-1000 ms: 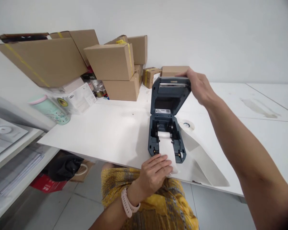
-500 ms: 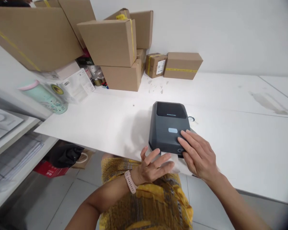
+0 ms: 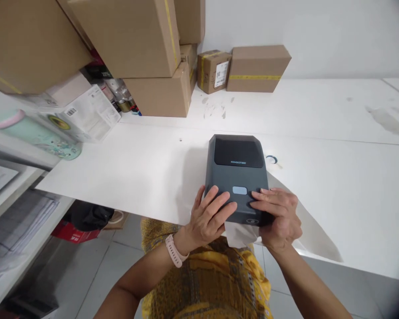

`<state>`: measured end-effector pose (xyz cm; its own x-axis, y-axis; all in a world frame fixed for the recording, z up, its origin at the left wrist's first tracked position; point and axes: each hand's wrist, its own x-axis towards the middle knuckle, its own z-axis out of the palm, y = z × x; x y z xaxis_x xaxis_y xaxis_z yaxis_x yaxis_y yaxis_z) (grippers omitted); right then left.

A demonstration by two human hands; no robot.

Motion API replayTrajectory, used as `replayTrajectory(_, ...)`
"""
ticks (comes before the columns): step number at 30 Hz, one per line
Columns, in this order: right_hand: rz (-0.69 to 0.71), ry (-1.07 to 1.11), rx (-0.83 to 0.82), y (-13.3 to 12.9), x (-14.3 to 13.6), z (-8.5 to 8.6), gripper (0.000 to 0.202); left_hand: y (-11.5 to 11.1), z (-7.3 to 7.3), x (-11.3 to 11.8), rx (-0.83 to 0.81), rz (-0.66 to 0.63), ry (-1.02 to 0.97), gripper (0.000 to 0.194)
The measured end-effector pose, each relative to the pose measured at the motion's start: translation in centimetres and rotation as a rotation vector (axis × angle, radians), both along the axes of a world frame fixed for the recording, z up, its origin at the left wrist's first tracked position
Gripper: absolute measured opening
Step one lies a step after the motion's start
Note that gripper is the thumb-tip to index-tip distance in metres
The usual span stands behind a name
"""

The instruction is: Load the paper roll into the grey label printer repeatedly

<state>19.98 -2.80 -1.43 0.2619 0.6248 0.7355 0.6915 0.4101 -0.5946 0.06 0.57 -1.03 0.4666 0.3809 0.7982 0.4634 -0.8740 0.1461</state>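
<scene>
A dark grey label printer (image 3: 240,177) with a light blue button sits near the front edge of the white table. My left hand (image 3: 209,217) grips its front left part, the fingers spread over the top and the thumb hidden. At the right front corner my right hand (image 3: 281,217) holds the printer, with bent fingers on the lid and the thumb low at the side. White paper (image 3: 241,235) hangs from the printer's front, between both hands.
Cardboard boxes (image 3: 156,93) are stacked at the back left; two smaller taped cartons (image 3: 257,71) stand by the wall. A mint tumbler (image 3: 36,133) leans at the left. Behind the printer's right side is a round hole (image 3: 271,159) in the white table (image 3: 136,168).
My left hand has moved from the hanging paper up onto the printer's front left top. My right hand has shifted to the printer's right side and curled around it. The view has moved closer.
</scene>
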Motion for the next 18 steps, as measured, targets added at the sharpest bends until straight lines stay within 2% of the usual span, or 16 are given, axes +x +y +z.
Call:
replayTrajectory(6, 0.005, 0.045, 0.296, 1.6, -0.8, -0.4, 0.054, -0.1, -0.7, 0.3, -0.058, -0.011, -0.033, 0.032)
replayTrajectory(10, -0.101, 0.075, 0.312, 1.7, -0.9, -2.1, 0.055, 0.1, -0.9, 0.5, -0.057, -0.005, -0.056, 0.029)
replayTrajectory(13, -0.01, 0.09, 0.273, 1.5, -0.6, -2.3, 0.053, 0.2, 0.0, 0.0, -0.087, -0.024, -0.032, 0.033)
replayTrajectory(16, 0.055, 0.051, 0.215, 1.0, -0.6, -1.1, 0.054, -1.3, 1.3, -1.3, -0.274, -0.106, -0.093, 0.042)
replayTrajectory(18, 0.039, 0.059, 0.125, 0.4, -1.0, 0.0, 0.06, -3.1, 1.9, -2.2, -0.492, -0.054, -0.322, 0.034)
